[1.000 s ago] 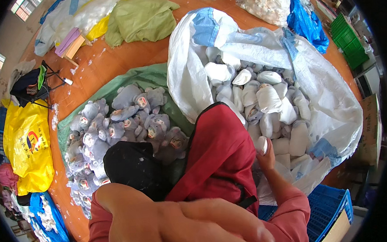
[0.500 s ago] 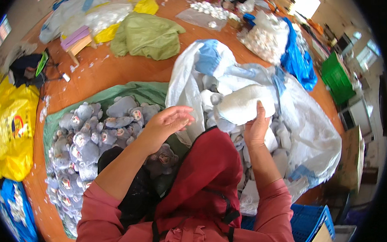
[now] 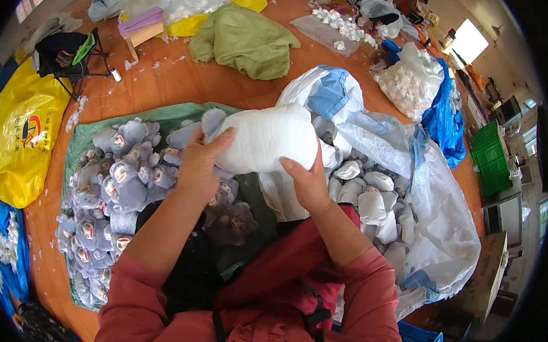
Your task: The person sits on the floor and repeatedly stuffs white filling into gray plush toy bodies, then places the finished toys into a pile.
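Note:
A plump white stuffed piece with a grey plush ear-like end, a plush toy turned white side out [image 3: 269,140], is held up in front of me. My left hand [image 3: 201,166] grips its grey end, thumb on top. My right hand [image 3: 307,180] clasps the other end from the near side. Below and to the left lie many grey plush toys [image 3: 124,180] with small faces, heaped on a green sheet [image 3: 257,203]. To the right, a large white sack [image 3: 442,204] stands open with similar white and grey stuffed pieces [image 3: 371,206] inside.
An olive cloth bundle [image 3: 244,41] lies ahead on the brown floor. A yellow bag [image 3: 24,133] and a folding chair [image 3: 69,55] are at the left. Farther right are a clear bag of white stuffing [image 3: 410,81], a blue bag [image 3: 443,120] and a green crate [image 3: 489,158].
The white stuffed piece has moved left from over the sack. My left hand, previously free, now holds its grey end. My view has shifted slightly.

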`<state>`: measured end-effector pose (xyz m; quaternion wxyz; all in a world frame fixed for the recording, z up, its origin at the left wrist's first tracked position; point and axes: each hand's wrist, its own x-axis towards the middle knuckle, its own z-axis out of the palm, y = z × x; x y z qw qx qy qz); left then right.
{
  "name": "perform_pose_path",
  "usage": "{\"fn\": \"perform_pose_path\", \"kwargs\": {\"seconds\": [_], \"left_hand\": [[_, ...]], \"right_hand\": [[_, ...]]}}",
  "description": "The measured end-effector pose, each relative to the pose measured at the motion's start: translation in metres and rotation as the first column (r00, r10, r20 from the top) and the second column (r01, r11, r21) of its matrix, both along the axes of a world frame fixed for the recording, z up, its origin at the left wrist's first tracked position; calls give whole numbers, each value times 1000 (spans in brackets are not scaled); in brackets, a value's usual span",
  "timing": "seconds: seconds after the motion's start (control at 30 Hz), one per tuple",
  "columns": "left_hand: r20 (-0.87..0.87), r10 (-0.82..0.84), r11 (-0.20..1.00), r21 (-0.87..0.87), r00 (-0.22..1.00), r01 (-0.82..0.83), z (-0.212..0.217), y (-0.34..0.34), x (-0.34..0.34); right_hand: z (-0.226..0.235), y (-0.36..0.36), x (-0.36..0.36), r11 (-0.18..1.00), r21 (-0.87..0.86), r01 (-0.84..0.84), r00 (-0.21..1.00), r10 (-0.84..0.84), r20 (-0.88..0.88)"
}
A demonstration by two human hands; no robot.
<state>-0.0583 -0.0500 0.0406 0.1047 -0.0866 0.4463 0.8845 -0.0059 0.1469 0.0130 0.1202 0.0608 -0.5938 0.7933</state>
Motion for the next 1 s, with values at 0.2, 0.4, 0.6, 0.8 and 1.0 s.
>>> {"fn": "perform_pose_path", "kwargs": {"seconds": [0.2, 0.4, 0.6, 0.8, 1.0], "left_hand": [[-230, -232, 937, -315, 945, 153, 7, -29, -3], [-285, -596, 479, -877, 751, 48, 4, -15, 1], [-319, -627, 514, -855, 710, 70, 5, 6, 7], [-237, -283, 929, -309, 929, 204, -7, 10, -3], [-75, -474, 876, -145, 877, 460, -6, 26, 15]], "right_hand": [[6, 46, -3, 891, 58, -450, 890, 442, 112], [2, 19, -4, 764, 420, -490, 872, 424, 245], [-3, 5, -7, 752, 493, -437, 896, 318, 309], [-9, 14, -14, 963, 96, -251, 923, 208, 325], [1, 9, -19, 935, -353, 23, 911, 126, 393]]}}
